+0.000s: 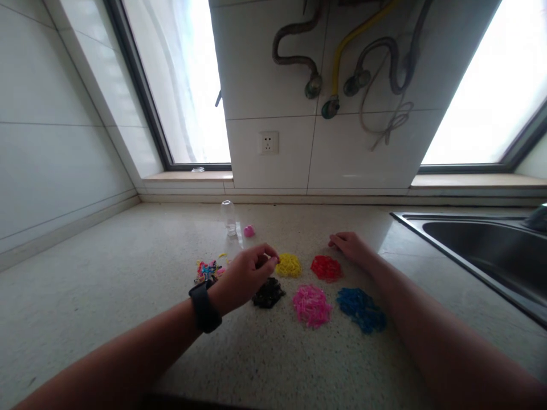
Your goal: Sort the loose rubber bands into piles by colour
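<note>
Yellow pile (289, 266) sits just beside your left hand (244, 276), at three o'clock from its narrowed fingertips; your right hand (352, 247) is farther off. You cannot tell whether either hand pinches anything.

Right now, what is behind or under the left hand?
Past the left hand and dark watch, part of a mixed-colour pile shows; the black pile shows below the fingers. Whatever the hand itself covers cannot be seen.
</note>
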### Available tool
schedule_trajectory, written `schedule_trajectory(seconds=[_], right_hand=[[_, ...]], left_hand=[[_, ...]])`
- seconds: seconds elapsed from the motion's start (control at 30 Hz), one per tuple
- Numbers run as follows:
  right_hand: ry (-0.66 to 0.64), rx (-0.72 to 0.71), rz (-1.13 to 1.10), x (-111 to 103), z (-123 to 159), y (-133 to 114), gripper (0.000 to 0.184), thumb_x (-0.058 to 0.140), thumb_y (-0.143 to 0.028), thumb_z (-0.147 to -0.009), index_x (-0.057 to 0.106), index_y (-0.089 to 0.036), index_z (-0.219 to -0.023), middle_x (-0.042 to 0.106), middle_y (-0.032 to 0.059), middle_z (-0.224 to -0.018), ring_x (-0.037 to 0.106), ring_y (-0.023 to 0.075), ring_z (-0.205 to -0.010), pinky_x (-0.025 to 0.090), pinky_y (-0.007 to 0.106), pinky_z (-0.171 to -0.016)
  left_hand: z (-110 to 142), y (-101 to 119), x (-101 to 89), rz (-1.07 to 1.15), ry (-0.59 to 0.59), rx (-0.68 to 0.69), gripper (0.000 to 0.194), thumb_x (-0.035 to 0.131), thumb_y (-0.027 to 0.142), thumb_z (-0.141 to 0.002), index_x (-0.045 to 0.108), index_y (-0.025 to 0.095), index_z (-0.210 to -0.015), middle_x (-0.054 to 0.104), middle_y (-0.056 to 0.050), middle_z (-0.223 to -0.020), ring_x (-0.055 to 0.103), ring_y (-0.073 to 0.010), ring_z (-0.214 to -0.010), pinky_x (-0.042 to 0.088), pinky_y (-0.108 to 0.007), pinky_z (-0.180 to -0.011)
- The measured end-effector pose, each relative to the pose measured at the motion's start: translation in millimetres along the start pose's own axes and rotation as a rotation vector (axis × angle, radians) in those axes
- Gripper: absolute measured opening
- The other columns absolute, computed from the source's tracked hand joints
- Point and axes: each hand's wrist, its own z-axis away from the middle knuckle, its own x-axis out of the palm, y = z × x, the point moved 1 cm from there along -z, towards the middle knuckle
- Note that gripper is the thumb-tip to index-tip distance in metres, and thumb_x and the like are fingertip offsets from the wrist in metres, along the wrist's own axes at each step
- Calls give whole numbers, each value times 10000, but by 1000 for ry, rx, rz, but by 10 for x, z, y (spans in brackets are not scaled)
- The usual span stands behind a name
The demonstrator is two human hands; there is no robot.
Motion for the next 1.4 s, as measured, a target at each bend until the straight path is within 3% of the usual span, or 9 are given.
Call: schedule_trajectory(seconds=[0.2,0.33,0.5,0.8,1.07,1.4], right_hand=[[-9,-3,16,23,-37,57,428,471,-459,-893,766,-166,-793,698,46,-678,581,155,-595,386,263,-575],[-16,-22,13,30,-48,89,429,471,-463,-898,767,-174,-785,708,50,-688,596,162,-616,402,264,-595],[-4,-16,-2,36,-58,101,416,486,-460,-892,768,-175,-780,714,58,-700,604,167,-627,415,267,-611],[-4,-1,-13,41,-43,88,430,476,-467,-889,764,-165,-784,697,51,-672,564,149,-566,380,261,-545],[-3,-10,-7,38,-42,80,416,483,-460,-890,758,-173,-768,697,43,-663,577,152,-584,398,258,-574],[5,8,-26,39,-46,83,429,477,-462,-900,765,-164,-789,709,58,-685,601,160,-615,421,258,-602]], left_hand=[[227,266,351,363,-125,-86,183,542,339,-913,574,162,-885,407,62,-620,294,-77,-521,225,-220,-477],[294,350,427,638,-177,-156,193,574,358,-889,556,167,-871,345,87,-577,218,-64,-483,198,-221,-468],[311,397,447,761,-203,-187,260,631,412,-848,531,172,-851,340,101,-535,197,-52,-447,170,-223,-444],[280,309,415,727,-114,-183,309,686,447,-834,579,165,-901,358,95,-560,211,-50,-464,175,-216,-441],[263,290,373,632,-81,-148,313,713,443,-829,623,157,-917,392,74,-609,238,-56,-501,185,-211,-455],[259,291,325,558,-53,-124,292,743,415,-813,633,164,-914,323,85,-578,253,-70,-520,190,-220,-473]])
